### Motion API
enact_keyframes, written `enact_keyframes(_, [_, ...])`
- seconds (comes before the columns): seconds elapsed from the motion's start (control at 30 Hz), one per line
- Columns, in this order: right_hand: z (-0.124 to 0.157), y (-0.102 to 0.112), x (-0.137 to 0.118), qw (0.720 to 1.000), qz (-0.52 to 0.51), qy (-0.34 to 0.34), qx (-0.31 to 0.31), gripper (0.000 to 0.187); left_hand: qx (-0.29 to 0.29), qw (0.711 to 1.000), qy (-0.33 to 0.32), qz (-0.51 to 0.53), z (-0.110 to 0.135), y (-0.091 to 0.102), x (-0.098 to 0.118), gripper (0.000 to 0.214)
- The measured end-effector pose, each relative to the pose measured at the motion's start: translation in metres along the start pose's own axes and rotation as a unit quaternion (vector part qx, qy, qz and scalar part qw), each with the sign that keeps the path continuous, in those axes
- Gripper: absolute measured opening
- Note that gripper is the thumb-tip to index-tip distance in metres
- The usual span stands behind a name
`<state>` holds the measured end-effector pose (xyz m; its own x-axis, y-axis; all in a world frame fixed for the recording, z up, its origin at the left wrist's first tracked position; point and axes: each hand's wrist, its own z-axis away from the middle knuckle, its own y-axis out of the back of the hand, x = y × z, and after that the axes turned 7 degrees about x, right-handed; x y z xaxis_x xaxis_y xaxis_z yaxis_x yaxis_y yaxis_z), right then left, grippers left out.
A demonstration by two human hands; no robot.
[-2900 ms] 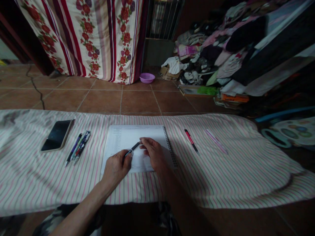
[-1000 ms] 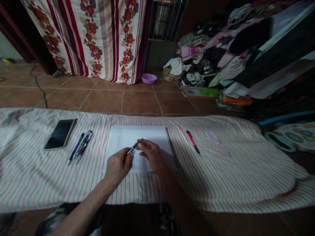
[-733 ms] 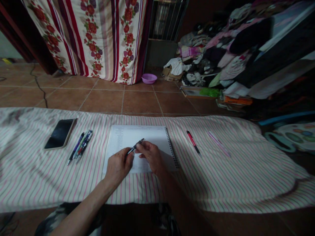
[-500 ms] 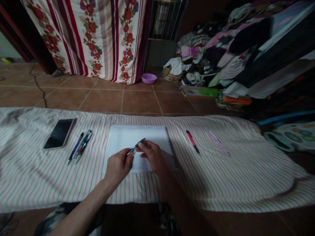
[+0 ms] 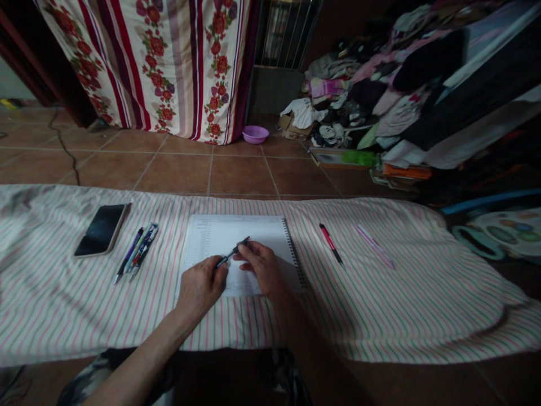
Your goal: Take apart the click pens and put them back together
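Note:
Both of my hands are over an open spiral notebook [image 5: 249, 224]. Between them is a dark pen [image 5: 232, 254], tilted up toward the right, with a thin lighter stretch between its two dark parts. My left hand [image 5: 202, 285] is closed around the lower-left part. With thumb and fingertips, my right hand [image 5: 261, 266] pinches the upper-right part. Whether the two parts are still joined, I cannot tell. A red and black pen [image 5: 332, 246] and a pink pen [image 5: 375, 246] lie right of the notebook. Several pens [image 5: 137, 252] lie together on its left.
A phone [image 5: 102, 230] lies at the left on the striped cloth [image 5: 380, 316] covering the table. Beyond the table are a tiled floor, a floral curtain [image 5: 181, 67], a purple basin [image 5: 255, 134] and a heap of clothes [image 5: 363, 84].
My left hand has shifted slightly left and down with its part of the pen, and more of the thin lighter stretch shows. My right hand has hardly moved.

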<state>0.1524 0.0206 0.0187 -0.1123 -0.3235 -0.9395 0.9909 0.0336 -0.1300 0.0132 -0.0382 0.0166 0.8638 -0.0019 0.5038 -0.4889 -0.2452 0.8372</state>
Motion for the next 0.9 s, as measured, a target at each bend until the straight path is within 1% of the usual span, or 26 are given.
enact_keyframes(0.3, [-0.0016,0.0001,0.0021,1.000,-0.029,-0.012,-0.002,0.033,0.004,1.000,-0.010,-0.007,0.0004,-0.0025,-0.0037,0.031])
enact_keyframes(0.5, [-0.0019,-0.0012,0.0012,0.998,-0.050,-0.017,0.018,0.036,0.014,1.000,-0.021,-0.008,0.0007,-0.0039,-0.0046,0.031])
enact_keyframes(0.73, [0.0001,-0.0012,-0.0007,0.999,-0.040,-0.016,0.016,0.035,0.019,0.999,-0.025,-0.019,0.0005,-0.0024,-0.0032,0.029])
enact_keyframes(0.9, [0.0001,-0.0009,0.0003,0.999,-0.034,-0.019,0.019,0.033,0.009,0.999,-0.030,-0.028,0.0009,-0.0020,-0.0041,0.029])
